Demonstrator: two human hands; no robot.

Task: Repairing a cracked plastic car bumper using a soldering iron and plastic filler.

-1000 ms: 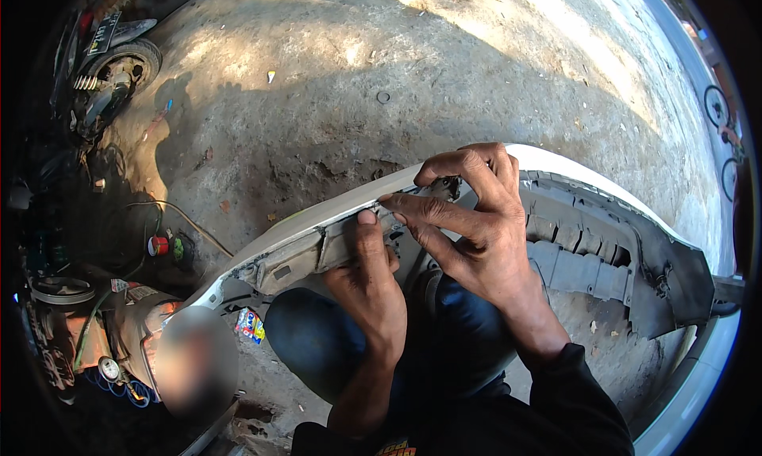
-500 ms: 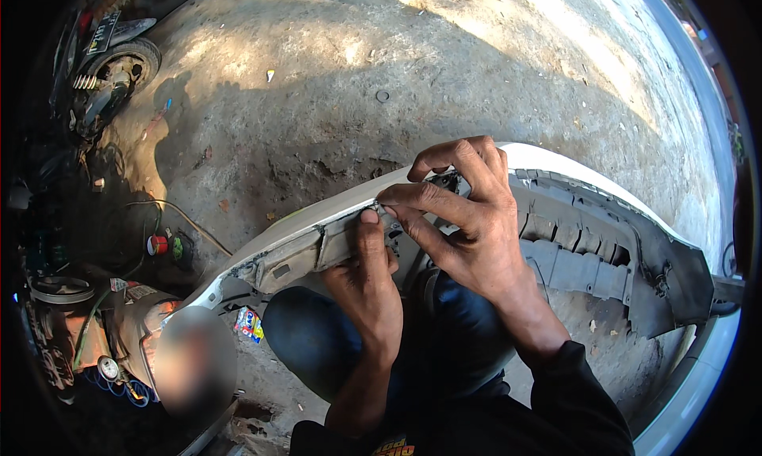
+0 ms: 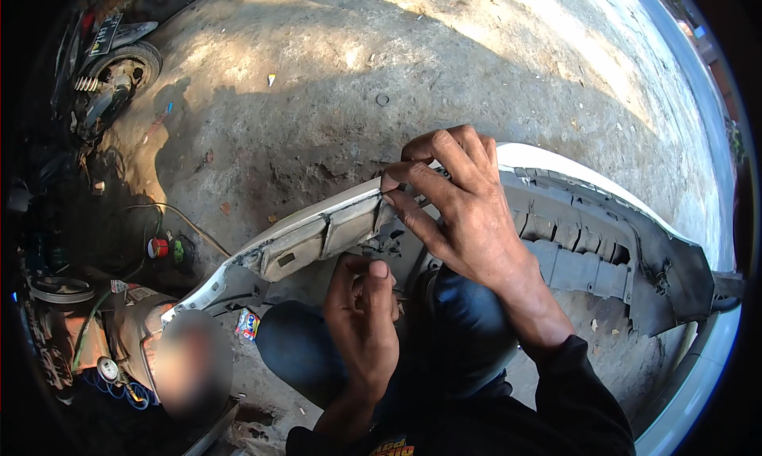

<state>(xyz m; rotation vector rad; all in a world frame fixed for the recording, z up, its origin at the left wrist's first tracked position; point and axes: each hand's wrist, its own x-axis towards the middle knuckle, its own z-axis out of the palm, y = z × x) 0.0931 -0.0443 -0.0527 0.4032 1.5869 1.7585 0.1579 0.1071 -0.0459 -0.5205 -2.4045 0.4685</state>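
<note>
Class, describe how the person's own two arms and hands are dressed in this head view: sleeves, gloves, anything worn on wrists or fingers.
Both hands are bare, with no gloves. The right hand comes out of a long black sleeve that ends at the wrist. The left hand and its forearm are uncovered as far as shows. No watch, ring or band is visible on either.

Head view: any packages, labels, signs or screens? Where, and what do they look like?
Small wrapper: on the ground left of the knee, crumpled, blue, red and white.
Plate: upper left, on the motorbike's rear, dark rectangle with pale marks.
Shirt print: bottom edge, orange and yellow on black.
No screens or signs.
</note>
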